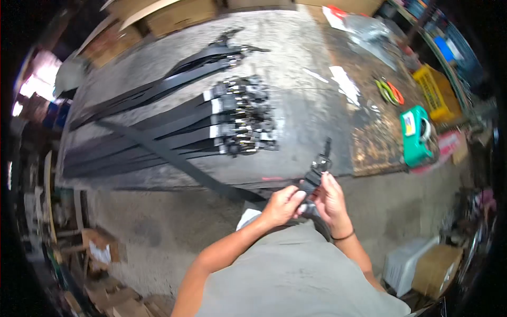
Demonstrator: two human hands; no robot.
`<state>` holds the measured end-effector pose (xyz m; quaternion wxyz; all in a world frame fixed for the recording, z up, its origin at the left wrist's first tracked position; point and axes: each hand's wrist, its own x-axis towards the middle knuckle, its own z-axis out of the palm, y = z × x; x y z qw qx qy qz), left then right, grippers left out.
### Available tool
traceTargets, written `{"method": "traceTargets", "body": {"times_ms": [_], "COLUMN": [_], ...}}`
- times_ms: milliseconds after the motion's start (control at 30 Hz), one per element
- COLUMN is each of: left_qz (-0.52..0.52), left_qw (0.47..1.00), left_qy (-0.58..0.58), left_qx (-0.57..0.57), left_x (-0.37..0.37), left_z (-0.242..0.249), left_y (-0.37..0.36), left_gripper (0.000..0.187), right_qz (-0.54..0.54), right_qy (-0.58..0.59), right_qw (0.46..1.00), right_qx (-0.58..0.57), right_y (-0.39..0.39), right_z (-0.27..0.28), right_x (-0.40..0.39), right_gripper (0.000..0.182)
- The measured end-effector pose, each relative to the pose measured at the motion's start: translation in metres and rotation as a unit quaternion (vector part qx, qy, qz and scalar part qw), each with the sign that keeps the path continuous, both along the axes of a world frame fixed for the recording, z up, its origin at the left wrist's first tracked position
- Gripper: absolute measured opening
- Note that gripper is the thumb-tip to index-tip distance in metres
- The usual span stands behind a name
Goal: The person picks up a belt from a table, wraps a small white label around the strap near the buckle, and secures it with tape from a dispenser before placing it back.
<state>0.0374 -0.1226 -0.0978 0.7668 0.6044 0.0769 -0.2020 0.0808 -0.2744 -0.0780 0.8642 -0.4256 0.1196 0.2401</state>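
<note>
My left hand (284,205) is closed around a black webbing strap (195,171) close to its hardware end. The strap runs from my hands back over the table edge and across the piled straps. My right hand (331,199) pinches the same end from the other side, at a dark buckle (311,179). A metal fitting (320,162) with a narrow black tip sticks out beyond my fingers. Part of the gripped piece is hidden by my fingers. On the table lies a bundle of black straps (179,119) with white labels and metal fittings, and a smaller bundle (179,79) behind it.
A green tape dispenser (414,137) stands at the right of the worktable (309,121), near green-and-orange-handled scissors (390,92). Behind are clear plastic bags (369,34) and a yellow box (435,92). Cardboard boxes (435,269) sit on the floor at lower right.
</note>
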Motion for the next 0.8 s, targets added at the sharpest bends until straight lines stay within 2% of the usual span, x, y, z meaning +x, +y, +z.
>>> {"method": "traceTargets", "body": {"times_ms": [100, 167, 200, 233, 267, 333, 367, 433, 467, 500, 533, 567, 600, 667, 700, 800], "left_qz": [-0.043, -0.055, 0.021, 0.086, 0.149, 0.181, 0.121, -0.043, -0.122, -0.124, -0.109, -0.094, -0.086, -0.001, 0.037, 0.07], "left_qw": [0.999, 0.99, 0.964, 0.909, 0.827, 0.834, 0.865, 0.942, 0.962, 0.962, 0.989, 0.991, 0.985, 0.962, 0.956, 0.934], "left_qy": [-0.015, -0.055, -0.157, -0.295, -0.424, -0.425, -0.408, -0.283, -0.2, -0.205, -0.1, 0.009, 0.052, 0.098, 0.109, 0.135], "left_qx": [0.029, 0.116, 0.215, 0.282, 0.337, 0.301, 0.266, 0.174, 0.137, 0.135, 0.018, -0.1, -0.141, -0.256, -0.268, -0.325], "left_x": [0.001, 0.003, 0.0, 0.006, 0.01, 0.0, -0.008, -0.015, -0.015, -0.015, -0.013, -0.011, -0.009, 0.002, 0.006, 0.013], "left_z": [0.0, 0.012, 0.014, 0.02, 0.028, 0.044, 0.048, 0.04, 0.037, 0.027, 0.018, 0.009, 0.002, 0.009, 0.015, 0.014], "left_y": [0.006, 0.009, 0.006, 0.005, 0.005, 0.01, 0.016, 0.023, 0.021, 0.016, 0.009, 0.003, 0.004, 0.003, 0.002, 0.001], "left_gripper": [0.024, 0.022, 0.016, 0.012, 0.009, 0.006, 0.003, 0.02, 0.03, 0.03, 0.04, 0.052, 0.064, 0.068, 0.071, 0.053], "right_qz": [0.013, 0.02, 0.008, -0.006, -0.05, -0.104, -0.112, -0.121, -0.123, -0.134, -0.145, -0.087, -0.061, -0.019, -0.025, 0.008], "right_qy": [-0.029, -0.037, -0.048, -0.056, -0.063, -0.068, -0.071, -0.085, -0.091, -0.116, -0.141, -0.199, -0.236, -0.289, -0.29, -0.325], "right_qw": [0.999, 0.999, 0.999, 0.998, 0.997, 0.992, 0.991, 0.987, 0.987, 0.98, 0.973, 0.969, 0.963, 0.948, 0.948, 0.941], "right_qx": [0.012, 0.0, -0.011, -0.023, -0.013, 0.009, 0.004, 0.061, 0.058, 0.084, 0.111, 0.119, 0.119, 0.131, 0.126, 0.092], "right_y": [-0.005, -0.006, -0.007, -0.009, -0.007, -0.013, -0.017, -0.025, -0.027, -0.028, -0.03, -0.039, -0.044, -0.053, -0.058, -0.069], "right_z": [-0.002, -0.004, -0.002, -0.001, 0.004, 0.009, 0.013, 0.019, 0.02, 0.017, 0.014, 0.012, 0.011, 0.012, 0.012, 0.008], "right_x": [0.0, 0.003, 0.006, 0.008, 0.01, 0.018, 0.021, 0.025, 0.026, 0.025, 0.025, 0.027, 0.026, 0.025, 0.023, 0.022], "right_gripper": [0.03, 0.028, 0.026, 0.024, 0.021, 0.02, 0.02, 0.019, 0.019, 0.02, 0.022, 0.025, 0.022, 0.02, 0.02, 0.02]}}
